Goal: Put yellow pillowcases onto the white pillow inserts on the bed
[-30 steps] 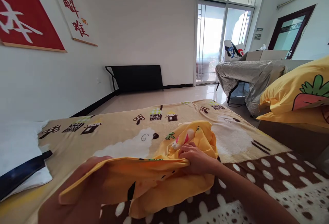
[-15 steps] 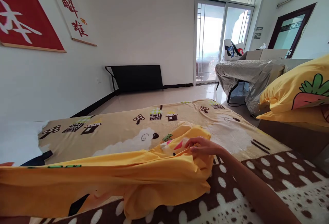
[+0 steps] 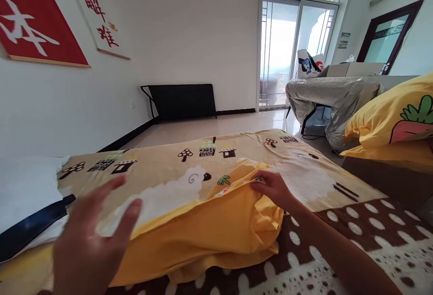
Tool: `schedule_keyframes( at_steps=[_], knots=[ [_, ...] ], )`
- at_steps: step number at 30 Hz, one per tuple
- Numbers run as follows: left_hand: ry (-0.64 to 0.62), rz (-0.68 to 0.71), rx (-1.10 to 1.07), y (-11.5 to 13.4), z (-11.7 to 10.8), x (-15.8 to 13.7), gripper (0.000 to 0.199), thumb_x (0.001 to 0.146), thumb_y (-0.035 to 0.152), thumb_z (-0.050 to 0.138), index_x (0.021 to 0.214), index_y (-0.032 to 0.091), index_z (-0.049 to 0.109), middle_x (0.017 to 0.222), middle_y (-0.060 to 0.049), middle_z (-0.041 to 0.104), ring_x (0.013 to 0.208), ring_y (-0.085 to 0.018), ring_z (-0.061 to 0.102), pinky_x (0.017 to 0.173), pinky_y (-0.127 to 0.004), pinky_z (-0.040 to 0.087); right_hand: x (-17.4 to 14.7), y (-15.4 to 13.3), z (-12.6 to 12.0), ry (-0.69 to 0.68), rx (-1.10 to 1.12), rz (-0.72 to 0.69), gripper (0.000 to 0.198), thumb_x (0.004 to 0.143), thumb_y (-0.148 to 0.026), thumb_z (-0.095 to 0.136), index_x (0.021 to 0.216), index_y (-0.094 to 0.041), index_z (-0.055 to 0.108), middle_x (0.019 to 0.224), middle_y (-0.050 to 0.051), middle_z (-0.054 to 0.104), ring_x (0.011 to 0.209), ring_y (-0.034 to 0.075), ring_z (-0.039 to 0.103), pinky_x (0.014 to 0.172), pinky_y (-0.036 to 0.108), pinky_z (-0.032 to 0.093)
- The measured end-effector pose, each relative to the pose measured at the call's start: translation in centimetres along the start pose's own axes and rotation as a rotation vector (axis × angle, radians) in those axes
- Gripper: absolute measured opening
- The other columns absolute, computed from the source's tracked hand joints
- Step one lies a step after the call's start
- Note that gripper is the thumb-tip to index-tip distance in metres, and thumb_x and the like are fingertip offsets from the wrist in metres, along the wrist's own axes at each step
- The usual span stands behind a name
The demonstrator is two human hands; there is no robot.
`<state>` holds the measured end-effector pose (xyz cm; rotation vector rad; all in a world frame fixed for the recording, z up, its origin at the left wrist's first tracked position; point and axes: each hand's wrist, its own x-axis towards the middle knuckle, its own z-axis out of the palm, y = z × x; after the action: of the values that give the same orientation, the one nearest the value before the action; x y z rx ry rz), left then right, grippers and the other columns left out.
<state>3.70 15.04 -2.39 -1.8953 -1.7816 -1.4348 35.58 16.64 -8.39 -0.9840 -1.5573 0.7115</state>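
A yellow printed cloth (image 3: 203, 227), which looks like a pillowcase, lies bunched on the patterned blanket (image 3: 158, 159). My right hand (image 3: 272, 186) pinches its upper edge near the right end, thumb and fingers closed on the fabric. Over the cloth's left part, my left hand (image 3: 91, 236) is raised with thumb and fingers spread, holding nothing; it is somewhat blurred. Carrot leaves and pink print show on the cloth's far side. The left end of the cloth is partly hidden behind my left hand.
A stuffed yellow pillow with a carrot print (image 3: 399, 114) rests at the right edge. A table under plastic sheeting (image 3: 324, 89) carries boxes. A black folded frame (image 3: 182, 101) leans by the far wall. White fabric with a dark strap (image 3: 37, 227) lies at left.
My left hand has come into view, open, at lower left. The cloth's left stretch has dropped and slackened. My right hand now pinches the edge slightly higher.
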Motion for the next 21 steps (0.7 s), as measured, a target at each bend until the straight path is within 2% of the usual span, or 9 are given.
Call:
schedule_keyframes(
  at_steps=[1,2,4,7,8,11,13,17,21],
  knots=[
    [-0.134,0.083,-0.083,1.9,0.6,-1.4,0.043,0.086,0.051,0.052,0.124,0.031,0.050,0.127,0.001,0.055,0.109,-0.025,0.055,0.098,-0.043,0.045,-0.6,-1.0,0.6,-0.016,0.051,0.002,0.021,0.076,-0.038,0.068,0.081,-0.017,0.065,0.072,0.000,0.063,0.067,0.013,0.054,0.060,0.023,0.042],
    [-0.248,0.200,-0.154,3.6,1.3,-2.9,0.047,0.086,0.050,0.051,0.129,0.032,0.046,0.128,0.000,0.056,0.112,-0.024,0.054,0.098,-0.041,0.045,-1.3,-1.9,1.2,-0.046,0.078,-0.011,0.020,0.076,-0.036,0.068,0.081,-0.017,0.065,0.074,0.001,0.064,0.069,0.013,0.056,0.061,0.023,0.043],
    [-0.403,0.428,-0.258,6.0,2.7,-5.6,0.046,0.085,0.043,0.056,0.128,0.028,0.047,0.122,-0.003,0.060,0.110,-0.023,0.055,0.093,-0.035,0.048,-2.7,-3.6,2.3,-0.113,0.080,-0.062,0.014,0.077,-0.031,0.068,0.080,-0.018,0.066,0.076,0.001,0.066,0.072,0.013,0.058,0.066,0.023,0.044],
    [-0.574,0.591,-0.363,7.1,4.1,-7.9,0.007,0.087,0.028,0.055,0.089,0.022,0.057,0.085,-0.001,0.065,0.080,-0.016,0.061,0.070,-0.024,0.051,-4.0,-5.1,3.1,-0.155,0.079,-0.137,0.014,0.077,-0.027,0.068,0.088,-0.019,0.064,0.080,0.000,0.066,0.075,0.012,0.058,0.072,0.023,0.045],
    [-0.607,0.590,-0.391,7.1,4.3,-8.1,0.012,0.089,0.025,0.052,0.078,0.021,0.054,0.075,0.000,0.062,0.071,-0.014,0.059,0.064,-0.022,0.049,-4.2,-5.3,3.2,-0.175,0.084,-0.157,0.021,0.076,-0.027,0.070,0.094,-0.019,0.062,0.081,0.000,0.065,0.076,0.012,0.058,0.073,0.023,0.045],
    [-0.599,0.507,-0.448,6.9,4.1,-7.8,0.023,0.090,0.025,0.049,0.068,0.019,0.051,0.066,0.001,0.057,0.062,-0.011,0.055,0.058,-0.019,0.045,-4.1,-5.4,3.2,-0.280,0.054,-0.185,0.041,0.070,-0.032,0.075,0.104,-0.018,0.057,0.089,0.002,0.063,0.081,0.013,0.056,0.076,0.025,0.045],
    [-0.559,0.405,-0.486,6.9,3.7,-7.3,0.023,0.088,0.027,0.052,0.067,0.019,0.053,0.063,0.001,0.057,0.059,-0.011,0.054,0.057,-0.019,0.044,-3.9,-5.1,3.3,-0.328,-0.014,-0.182,0.036,0.070,-0.033,0.075,0.099,-0.018,0.060,0.089,0.002,0.063,0.079,0.013,0.055,0.075,0.025,0.044],
    [-0.537,0.099,-0.579,7.3,2.6,-6.6,0.027,0.084,0.037,0.056,0.064,0.018,0.059,0.058,0.001,0.056,0.056,-0.012,0.051,0.054,-0.020,0.043,-3.7,-3.9,3.9,-0.358,-0.186,-0.236,0.006,0.074,-0.021,0.062,0.074,-0.018,0.057,0.070,-0.001,0.057,0.068,0.012,0.051,0.069,0.022,0.042],
    [-0.321,-0.264,-0.535,6.9,1.2,-5.1,0.032,0.072,0.043,0.062,0.056,0.017,0.055,0.052,0.003,0.048,0.052,-0.010,0.043,0.046,-0.018,0.037,-3.0,-1.8,4.2,-0.400,-0.359,-0.230,0.019,0.071,-0.010,0.052,0.058,-0.019,0.041,0.056,-0.005,0.046,0.057,0.009,0.042,0.067,0.021,0.039]
  ],
)
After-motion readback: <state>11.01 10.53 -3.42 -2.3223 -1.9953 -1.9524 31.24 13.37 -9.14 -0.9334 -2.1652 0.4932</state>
